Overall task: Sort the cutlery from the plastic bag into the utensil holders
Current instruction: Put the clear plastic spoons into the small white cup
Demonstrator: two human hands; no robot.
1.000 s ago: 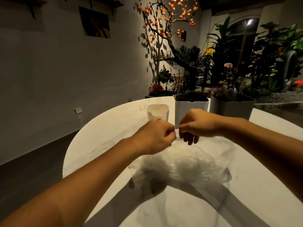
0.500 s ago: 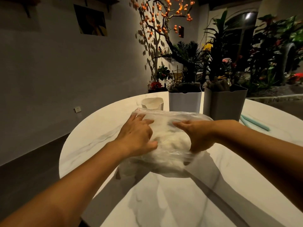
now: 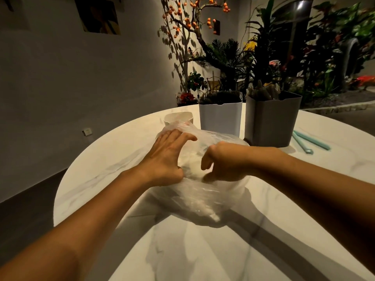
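The plastic bag (image 3: 203, 197) lies on a white marble table (image 3: 243, 250) under both hands, in a dim room with plants. The left hand (image 3: 168, 157) lies flat on it, fingers spread. The right hand (image 3: 223, 163) pinches the bag with curled fingers. Past the hands stand a white holder (image 3: 220, 120) and a grey holder (image 3: 271, 122).
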